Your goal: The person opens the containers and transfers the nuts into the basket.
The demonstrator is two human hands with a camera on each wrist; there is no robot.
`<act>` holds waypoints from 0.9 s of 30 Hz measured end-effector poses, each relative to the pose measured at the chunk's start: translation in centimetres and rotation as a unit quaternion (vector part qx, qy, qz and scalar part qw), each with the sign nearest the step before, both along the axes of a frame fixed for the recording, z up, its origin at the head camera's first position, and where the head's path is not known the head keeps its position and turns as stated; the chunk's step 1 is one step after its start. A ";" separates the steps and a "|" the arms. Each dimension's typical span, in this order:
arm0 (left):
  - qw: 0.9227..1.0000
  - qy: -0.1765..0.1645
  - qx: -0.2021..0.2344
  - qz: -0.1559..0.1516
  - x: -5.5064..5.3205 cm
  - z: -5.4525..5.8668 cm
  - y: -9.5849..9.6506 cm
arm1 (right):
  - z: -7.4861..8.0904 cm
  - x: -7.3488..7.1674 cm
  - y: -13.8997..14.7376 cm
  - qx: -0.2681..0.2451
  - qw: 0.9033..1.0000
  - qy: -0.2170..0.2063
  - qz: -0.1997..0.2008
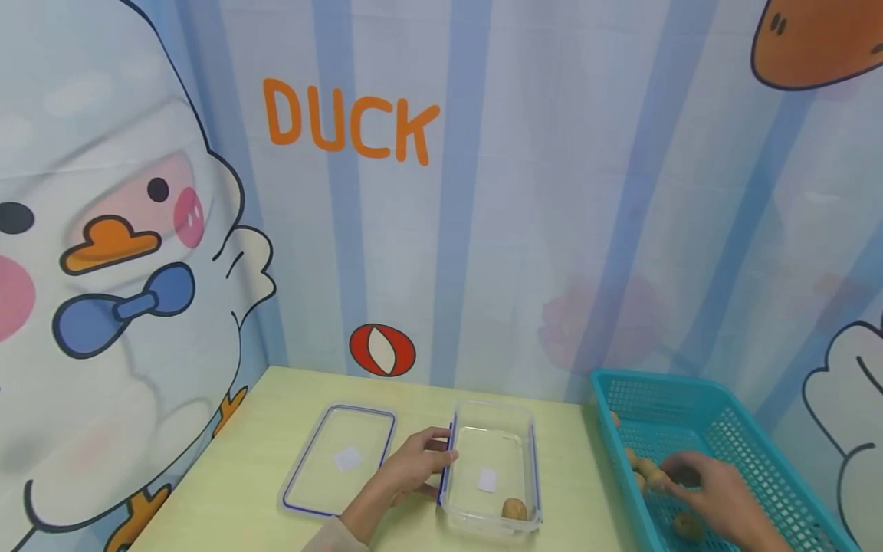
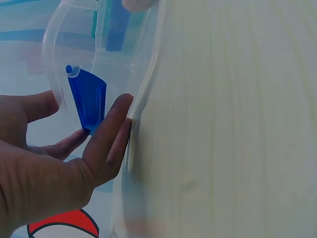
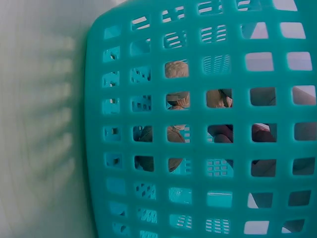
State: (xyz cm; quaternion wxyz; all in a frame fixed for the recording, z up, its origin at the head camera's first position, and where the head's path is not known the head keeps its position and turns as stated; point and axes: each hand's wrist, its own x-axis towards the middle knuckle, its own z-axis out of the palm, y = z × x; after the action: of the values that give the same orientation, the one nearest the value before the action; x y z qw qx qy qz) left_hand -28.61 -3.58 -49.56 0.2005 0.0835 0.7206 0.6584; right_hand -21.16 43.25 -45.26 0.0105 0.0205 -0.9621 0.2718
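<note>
A clear plastic container (image 1: 487, 445) with blue side latches stands on the table, and one brown walnut (image 1: 513, 509) lies in its near right corner. My left hand (image 1: 417, 466) touches the container's left wall, its fingers spread around a blue latch (image 2: 91, 99). Inside the turquoise basket (image 1: 773, 452), my right hand (image 1: 713, 491) pinches a walnut (image 1: 660, 481) beside several others along the left wall. Another walnut (image 1: 687, 526) sits under that hand. In the right wrist view, the basket's lattice wall (image 3: 198, 148) partly hides the hand and walnuts.
A clear lid (image 1: 313, 468) with a blue seal lies on the pale yellow table (image 1: 241, 429), left of the container. Behind the table hangs a striped curtain (image 1: 524, 230) with duck prints. The basket stands at the right.
</note>
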 end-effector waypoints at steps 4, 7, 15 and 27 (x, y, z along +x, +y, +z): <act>1.000 0.002 0.004 -0.003 0.0 -0.1 -0.2 | -0.1 -0.1 -0.1 -0.004 1.000 0.001 0.002; 1.000 0.004 0.005 -0.004 0.0 -0.1 -0.2 | -0.2 0.0 -0.1 -0.002 1.000 -0.004 -0.003; 1.000 0.005 0.008 -0.002 0.2 0.1 -0.2 | -0.1 -0.1 -0.1 -0.001 1.000 -0.025 0.002; 1.000 0.003 0.005 -0.005 0.2 0.3 -0.2 | 2.7 0.5 -5.3 0.002 0.996 0.086 0.035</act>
State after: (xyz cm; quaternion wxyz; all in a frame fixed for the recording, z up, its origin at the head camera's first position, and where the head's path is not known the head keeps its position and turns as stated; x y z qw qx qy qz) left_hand -28.42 -3.74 -49.30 0.2014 0.0900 0.7172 0.6610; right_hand -20.67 37.93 -42.60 0.0833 0.0776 -0.9570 0.2670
